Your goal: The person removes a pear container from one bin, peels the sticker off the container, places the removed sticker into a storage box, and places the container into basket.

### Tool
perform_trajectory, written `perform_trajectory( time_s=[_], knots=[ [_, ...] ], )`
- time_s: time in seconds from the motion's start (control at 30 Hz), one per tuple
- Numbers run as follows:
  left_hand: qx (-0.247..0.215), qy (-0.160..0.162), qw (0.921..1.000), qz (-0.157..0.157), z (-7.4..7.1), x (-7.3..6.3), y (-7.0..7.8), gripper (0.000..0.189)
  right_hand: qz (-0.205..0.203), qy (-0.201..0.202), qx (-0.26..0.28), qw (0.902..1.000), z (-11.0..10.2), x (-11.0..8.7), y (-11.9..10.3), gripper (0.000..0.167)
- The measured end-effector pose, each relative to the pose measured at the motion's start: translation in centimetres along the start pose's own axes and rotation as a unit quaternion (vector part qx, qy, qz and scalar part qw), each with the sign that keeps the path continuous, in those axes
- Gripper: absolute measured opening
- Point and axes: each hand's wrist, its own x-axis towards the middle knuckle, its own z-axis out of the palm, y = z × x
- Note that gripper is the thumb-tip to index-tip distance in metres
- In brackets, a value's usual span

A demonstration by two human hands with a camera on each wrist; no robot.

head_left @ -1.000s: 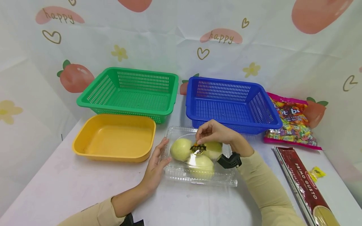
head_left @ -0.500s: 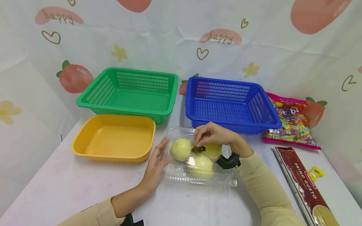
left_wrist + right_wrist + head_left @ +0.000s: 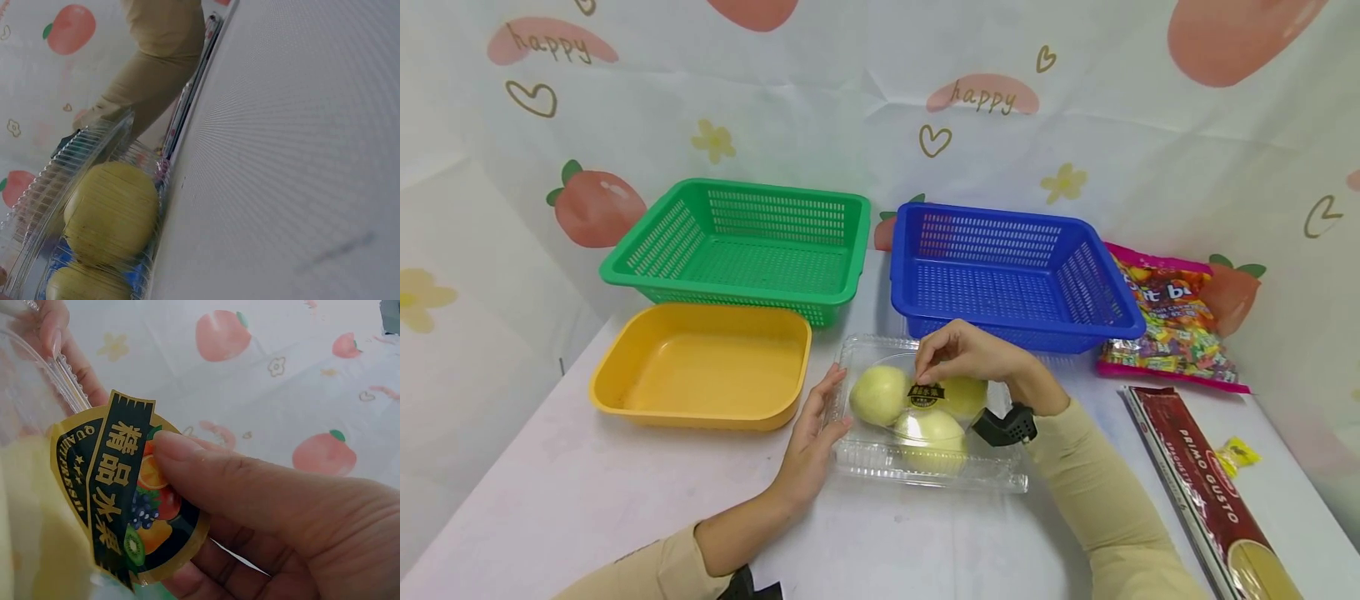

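Observation:
A clear plastic fruit box [image 3: 925, 480] lies on the table, its lid down over several round, pale yellow-green fruits [image 3: 880, 396]. My left hand [image 3: 803, 458] holds the box's left edge, thumb over the rim and fingers along the outer side. Above the lid, my right hand [image 3: 966, 354] pinches the edge of a black and gold sticker [image 3: 925, 394]. In the right wrist view the sticker [image 3: 119, 487] shows printed fruit and gold characters, with my right thumb [image 3: 187, 462] on its face and fingers behind. The left wrist view shows fruit [image 3: 112, 212] through the ribbed box wall.
A green basket [image 3: 737, 292] and a blue basket [image 3: 1015, 329] stand behind the box. A yellow tub [image 3: 700, 412] is at left. On the right lie a candy bag [image 3: 1172, 333], a red spaghetti pack [image 3: 1210, 492] and a small yellow-wrapped candy [image 3: 1238, 454].
My right hand has shifted slightly left, and less of the sticker's coloured upper part shows beside its fingertips in the head view. The left hand and box stay put.

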Motion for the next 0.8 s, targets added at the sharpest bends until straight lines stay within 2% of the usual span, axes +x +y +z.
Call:
perform_trajectory(
  time_s=[0.17,0.43,0.8],
  knots=[
    [0.000,0.001,1.0000,0.002,0.02,-0.04,-0.01,0.055,0.005,0.014,0.004,0.9999,0.12,0.01,-0.05,0.014],
    [0.001,0.005,1.0000,-0.001,0.01,0.02,0.02,0.055,0.003,0.036,0.040,0.9985,0.31,0.00,-0.01,0.025],
    [-0.004,0.001,1.0000,-0.002,0.00,0.02,-0.05,0.056,-0.007,0.050,0.060,0.9969,0.37,-0.29,0.10,0.026]
  ],
)
